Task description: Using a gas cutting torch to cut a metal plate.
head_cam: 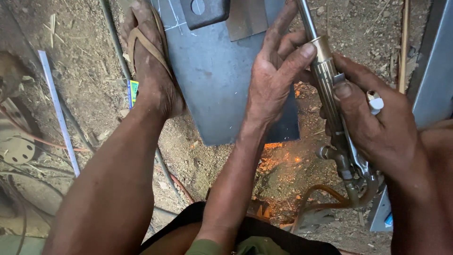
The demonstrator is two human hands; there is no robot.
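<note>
Head view, looking down on dirt ground point(85, 85). Both hands on a cutting torch point(330, 94), which runs from 12 o'clock down to 5 o'clock at frame right. Right hand point(377, 127) wrapped shut around the torch body, thumb lying on the lever. Left hand point(276, 80) half curled, fingertips touching the brass barrel just above the right hand, palm resting over a steel plate point(212, 71).

Plate lies flat on the ground at 12 o'clock. A sandalled foot point(151, 61) presses its left edge at 11 o'clock. A dark bracket point(205, 12) with 1 hole sits on the plate's top end.

Glowing orange sparks point(278, 158) on the soil at 6 o'clock, just below the plate's near edge. Hoses point(325, 191) leave the torch base at 5 o'clock. Pale strip point(59, 113) lies at 9 o'clock.
</note>
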